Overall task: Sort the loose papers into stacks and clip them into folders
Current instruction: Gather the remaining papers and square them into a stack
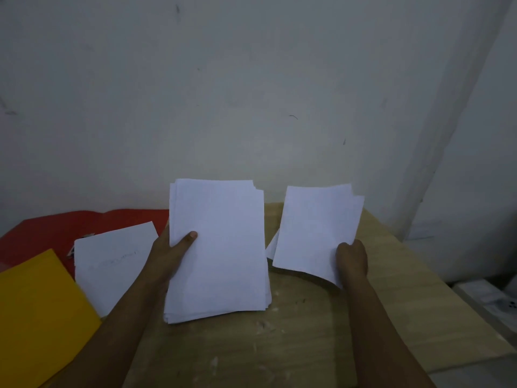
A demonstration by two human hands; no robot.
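My left hand point(172, 252) grips a thick stack of white papers point(221, 247) by its left edge, thumb on top, lifted above the wooden table point(321, 331). My right hand point(352, 257) pinches a thinner sheaf of white sheets point(316, 231) at its lower right corner; the sheets curl downward there. A few more white papers point(272, 245) peek out beneath that sheaf. Another white sheet with faint writing point(112, 261) lies flat to the left, partly over a red folder point(56, 231). A yellow folder point(36, 317) lies at the near left.
A pale wall point(251, 93) rises right behind the table. The table's right edge runs diagonally toward the near right, with a light-coloured object point(492, 301) below it on the floor side.
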